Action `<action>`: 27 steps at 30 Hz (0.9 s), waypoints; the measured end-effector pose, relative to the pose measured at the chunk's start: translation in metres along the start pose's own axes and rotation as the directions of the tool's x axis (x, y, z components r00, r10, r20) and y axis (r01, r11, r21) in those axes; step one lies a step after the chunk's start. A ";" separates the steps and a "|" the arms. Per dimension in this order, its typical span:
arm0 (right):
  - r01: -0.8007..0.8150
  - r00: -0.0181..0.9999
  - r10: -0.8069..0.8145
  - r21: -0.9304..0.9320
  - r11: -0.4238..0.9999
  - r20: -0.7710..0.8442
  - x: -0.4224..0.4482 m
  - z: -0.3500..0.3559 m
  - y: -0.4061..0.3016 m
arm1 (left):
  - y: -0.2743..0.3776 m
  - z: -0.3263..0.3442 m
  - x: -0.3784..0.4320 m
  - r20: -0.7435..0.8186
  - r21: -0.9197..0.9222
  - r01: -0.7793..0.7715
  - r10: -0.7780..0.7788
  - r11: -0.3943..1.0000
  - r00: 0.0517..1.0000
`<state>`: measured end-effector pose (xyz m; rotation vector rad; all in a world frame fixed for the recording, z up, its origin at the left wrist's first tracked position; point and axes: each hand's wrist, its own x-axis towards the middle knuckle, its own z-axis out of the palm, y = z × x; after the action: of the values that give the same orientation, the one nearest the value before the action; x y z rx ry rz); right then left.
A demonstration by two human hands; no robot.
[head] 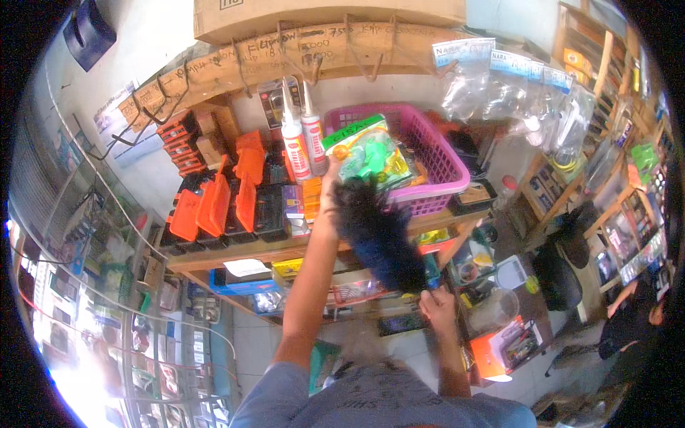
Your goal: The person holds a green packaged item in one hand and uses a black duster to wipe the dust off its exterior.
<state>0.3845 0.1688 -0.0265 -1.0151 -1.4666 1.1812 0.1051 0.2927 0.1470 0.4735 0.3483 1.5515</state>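
Note:
My right hand (pixel 439 307) grips the handle of a dark feather duster (pixel 374 230), its fluffy head slanting up and left. My left hand (pixel 329 184) is stretched to the near left side of a pink plastic basket (pixel 441 155). Its thumb lies by a clear packet with a green header (pixel 369 152), which rests tilted in the basket and holds green and yellow items. The duster hides most of the left fingers, so their grip is unclear. Two silicone sealant tubes (pixel 296 144) stand upright just left of the packet.
Black organizer boxes with orange lids (pixel 213 211) line the wooden shelf's left part. A wooden rail with metal hooks (pixel 369 67) and hanging clear packets (pixel 503 85) runs above. Blue bins (pixel 241 283) sit on a lower level. Another person's arm (pixel 623 297) shows at far right.

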 end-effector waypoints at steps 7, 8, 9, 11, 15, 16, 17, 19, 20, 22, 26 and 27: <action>-0.134 0.990 0.131 0.051 0.990 0.060 -0.005 -0.005 -0.003 | 0.002 -0.005 0.006 0.027 0.066 -0.024 0.022 0.998 0.999; -0.112 0.993 0.110 0.055 0.992 0.040 -0.007 -0.005 -0.003 | 0.001 -0.006 0.007 0.001 0.059 0.015 -0.015 0.998 1.000; -0.092 0.996 0.090 0.058 0.994 0.022 -0.007 -0.006 -0.004 | 0.001 -0.006 0.008 0.099 0.001 0.022 -0.022 1.000 0.995; -0.166 0.986 0.161 0.177 0.970 0.042 -0.009 -0.006 -0.004 | 0.001 -0.006 0.008 0.176 -0.043 0.007 0.000 0.999 0.984; -0.119 0.988 0.114 0.043 0.992 0.105 -0.011 -0.007 -0.003 | 0.002 -0.006 0.009 -0.052 0.154 -0.048 0.057 0.987 0.997; -0.054 0.996 0.054 -0.002 0.999 0.074 -0.011 -0.009 -0.004 | 0.002 -0.006 0.009 -0.018 0.095 0.009 -0.007 0.995 1.000; -0.136 0.990 0.129 0.173 0.975 0.056 -0.012 -0.006 -0.004 | 0.002 -0.005 0.010 0.035 0.051 0.046 -0.048 0.998 0.998; -0.198 0.980 0.192 0.139 0.970 0.059 -0.016 -0.005 -0.007 | 0.002 -0.005 0.011 0.030 -0.050 0.124 -0.122 0.991 0.992; -0.238 0.969 0.227 0.130 0.963 0.094 -0.018 -0.006 -0.009 | 0.002 -0.005 0.011 0.036 0.074 0.056 -0.058 0.996 0.998; -0.153 0.984 0.148 0.047 0.987 0.096 -0.019 -0.006 -0.014 | 0.002 -0.006 0.012 -0.040 0.232 -0.014 0.024 0.973 0.999; -0.198 0.976 0.215 0.283 0.939 -0.030 -0.023 -0.001 -0.018 | -0.001 -0.011 0.009 0.188 0.152 0.138 -0.166 0.979 0.968; -0.206 0.976 0.216 0.299 0.932 -0.001 -0.022 -0.002 -0.019 | 0.000 -0.011 0.011 0.164 0.110 0.164 -0.181 0.980 0.970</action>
<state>0.3901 0.1447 -0.0117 -0.9937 -1.1283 1.4815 0.0999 0.3041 0.1381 0.6323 0.3217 1.3181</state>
